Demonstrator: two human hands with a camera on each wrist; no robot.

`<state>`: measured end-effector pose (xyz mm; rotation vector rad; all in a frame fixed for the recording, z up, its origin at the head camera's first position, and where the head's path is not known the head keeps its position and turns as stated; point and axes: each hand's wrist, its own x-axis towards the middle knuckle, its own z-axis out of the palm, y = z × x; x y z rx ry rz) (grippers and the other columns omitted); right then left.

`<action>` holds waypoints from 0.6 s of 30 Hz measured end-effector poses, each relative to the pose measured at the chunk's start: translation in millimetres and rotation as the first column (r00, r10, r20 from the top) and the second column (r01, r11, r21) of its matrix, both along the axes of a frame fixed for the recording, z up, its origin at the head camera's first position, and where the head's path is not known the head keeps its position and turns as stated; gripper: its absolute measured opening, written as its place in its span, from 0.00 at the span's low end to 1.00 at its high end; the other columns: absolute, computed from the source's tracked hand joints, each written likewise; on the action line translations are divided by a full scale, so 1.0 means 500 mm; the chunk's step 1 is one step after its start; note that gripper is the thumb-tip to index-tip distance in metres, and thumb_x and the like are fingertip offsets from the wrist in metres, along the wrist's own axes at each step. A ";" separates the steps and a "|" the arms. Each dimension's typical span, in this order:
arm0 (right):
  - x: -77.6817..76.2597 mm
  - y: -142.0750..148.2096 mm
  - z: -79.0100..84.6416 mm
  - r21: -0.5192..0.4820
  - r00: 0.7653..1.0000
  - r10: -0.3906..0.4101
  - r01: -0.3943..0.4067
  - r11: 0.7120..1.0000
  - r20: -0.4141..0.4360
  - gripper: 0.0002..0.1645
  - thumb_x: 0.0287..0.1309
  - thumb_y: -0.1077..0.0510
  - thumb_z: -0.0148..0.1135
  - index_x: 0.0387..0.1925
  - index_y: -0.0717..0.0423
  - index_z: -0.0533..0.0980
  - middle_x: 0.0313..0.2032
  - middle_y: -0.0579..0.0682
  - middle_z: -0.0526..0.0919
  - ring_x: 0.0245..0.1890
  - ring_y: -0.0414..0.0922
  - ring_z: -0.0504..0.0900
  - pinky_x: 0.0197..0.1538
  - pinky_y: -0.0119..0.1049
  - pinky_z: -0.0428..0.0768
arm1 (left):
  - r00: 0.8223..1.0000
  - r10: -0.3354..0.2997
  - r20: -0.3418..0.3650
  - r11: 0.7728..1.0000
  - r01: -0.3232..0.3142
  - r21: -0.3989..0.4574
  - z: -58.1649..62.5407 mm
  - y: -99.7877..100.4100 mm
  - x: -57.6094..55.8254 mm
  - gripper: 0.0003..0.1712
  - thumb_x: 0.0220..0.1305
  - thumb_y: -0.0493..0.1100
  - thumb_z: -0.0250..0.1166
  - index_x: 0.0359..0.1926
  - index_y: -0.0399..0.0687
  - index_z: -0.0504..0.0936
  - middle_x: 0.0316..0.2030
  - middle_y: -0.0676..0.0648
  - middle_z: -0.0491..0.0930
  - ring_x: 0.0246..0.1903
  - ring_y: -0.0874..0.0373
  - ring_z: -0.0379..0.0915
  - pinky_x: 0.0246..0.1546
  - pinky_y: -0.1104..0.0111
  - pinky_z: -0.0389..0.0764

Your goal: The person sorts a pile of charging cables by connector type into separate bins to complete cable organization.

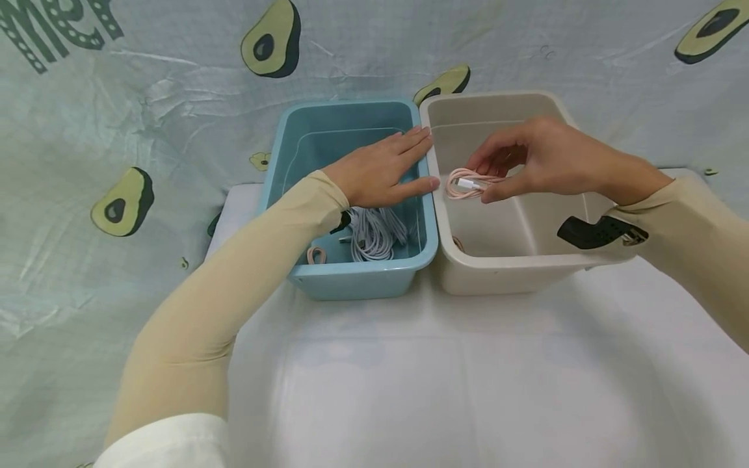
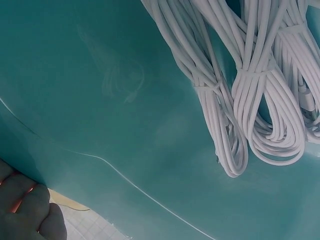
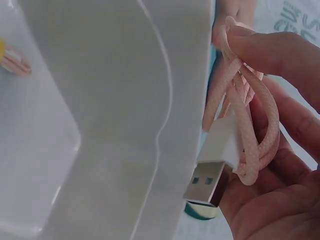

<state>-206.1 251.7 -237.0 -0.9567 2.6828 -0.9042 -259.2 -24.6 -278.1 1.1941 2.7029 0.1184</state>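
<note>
My right hand (image 1: 544, 159) pinches a coiled pink USB cable (image 1: 459, 192) between thumb and fingers, above the left side of the beige bin (image 1: 538, 262). Its white-and-metal USB plug (image 3: 207, 182) hangs from the coil in the right wrist view. Fingers straight, my left hand (image 1: 383, 170) lies across the blue bin (image 1: 351, 286), with its fingertips at the rim beside the beige bin. Below that hand, bundled white cables (image 1: 374, 237) lie on the blue bin's floor. A small pink coil (image 1: 316, 255) sits in its near left corner.
Both bins stand side by side on a white-covered table (image 1: 374, 383). Another pink cable (image 3: 16, 62) lies inside the beige bin, mostly hidden by its front wall in the head view. An avocado-print sheet (image 1: 193, 97) hangs behind.
</note>
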 end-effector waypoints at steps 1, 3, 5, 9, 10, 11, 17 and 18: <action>-0.006 0.001 -0.004 -0.003 1.000 -0.002 0.002 1.000 0.009 0.19 0.50 0.60 0.82 0.45 0.51 0.86 0.39 0.44 0.88 0.36 0.37 0.85 0.44 0.19 0.83 | 1.000 0.000 -0.001 1.000 0.000 0.001 0.000 0.000 0.000 0.50 0.77 0.72 0.41 0.84 0.50 0.40 0.85 0.49 0.37 0.85 0.56 0.31 0.87 0.59 0.39; -0.016 0.004 -0.014 -0.007 1.000 -0.011 0.012 1.000 0.029 0.19 0.50 0.60 0.82 0.46 0.52 0.86 0.39 0.45 0.88 0.36 0.37 0.85 0.43 0.19 0.83 | 1.000 -0.001 -0.004 1.000 0.001 0.002 0.000 0.001 0.001 0.50 0.77 0.73 0.41 0.84 0.49 0.40 0.85 0.49 0.37 0.85 0.56 0.31 0.87 0.60 0.39; -0.024 0.009 -0.024 -0.002 0.998 -0.034 0.034 0.999 0.050 0.20 0.50 0.60 0.82 0.47 0.53 0.86 0.39 0.45 0.87 0.37 0.38 0.84 0.43 0.19 0.84 | 1.000 -0.001 -0.001 1.000 0.001 -0.001 0.001 0.003 0.002 0.50 0.77 0.73 0.41 0.84 0.50 0.40 0.85 0.49 0.36 0.85 0.57 0.31 0.87 0.60 0.39; -0.037 0.020 -0.042 0.017 0.992 -0.088 0.087 0.996 0.094 0.19 0.51 0.58 0.81 0.47 0.53 0.86 0.39 0.45 0.87 0.38 0.39 0.84 0.43 0.19 0.84 | 1.000 0.003 0.001 1.000 -0.003 -0.012 0.002 0.007 0.003 0.50 0.77 0.73 0.40 0.84 0.50 0.39 0.85 0.50 0.35 0.85 0.58 0.30 0.86 0.62 0.38; -0.039 0.022 -0.045 0.022 0.990 -0.099 0.097 0.995 0.101 0.19 0.52 0.58 0.81 0.47 0.52 0.86 0.39 0.45 0.87 0.38 0.38 0.84 0.43 0.19 0.84 | 1.000 0.004 0.001 1.000 -0.004 -0.014 0.003 0.007 0.003 0.50 0.77 0.73 0.40 0.84 0.51 0.38 0.85 0.51 0.35 0.85 0.58 0.29 0.86 0.62 0.37; -0.041 0.024 -0.048 0.022 0.987 -0.111 0.109 0.994 0.114 0.19 0.52 0.58 0.81 0.48 0.52 0.86 0.39 0.44 0.87 0.38 0.38 0.83 0.41 0.20 0.84 | 1.000 0.004 -0.001 1.000 -0.004 -0.012 0.003 0.007 0.003 0.50 0.77 0.73 0.40 0.84 0.51 0.39 0.85 0.50 0.35 0.85 0.58 0.30 0.86 0.62 0.38; -0.051 0.028 -0.057 0.011 0.981 -0.110 0.109 0.994 0.161 0.19 0.52 0.58 0.81 0.48 0.53 0.86 0.38 0.44 0.87 0.38 0.39 0.84 0.40 0.22 0.84 | 1.000 0.006 -0.010 1.000 -0.006 -0.005 0.002 0.004 0.002 0.50 0.77 0.73 0.41 0.84 0.50 0.40 0.85 0.50 0.37 0.85 0.57 0.31 0.86 0.61 0.38; -0.052 0.027 -0.059 0.012 0.981 -0.100 0.100 0.995 0.169 0.19 0.52 0.58 0.81 0.47 0.53 0.87 0.38 0.45 0.88 0.38 0.39 0.84 0.41 0.21 0.84 | 1.000 0.007 -0.009 1.000 -0.007 -0.004 0.002 0.003 0.003 0.50 0.77 0.73 0.41 0.84 0.50 0.40 0.85 0.50 0.37 0.85 0.57 0.31 0.86 0.61 0.38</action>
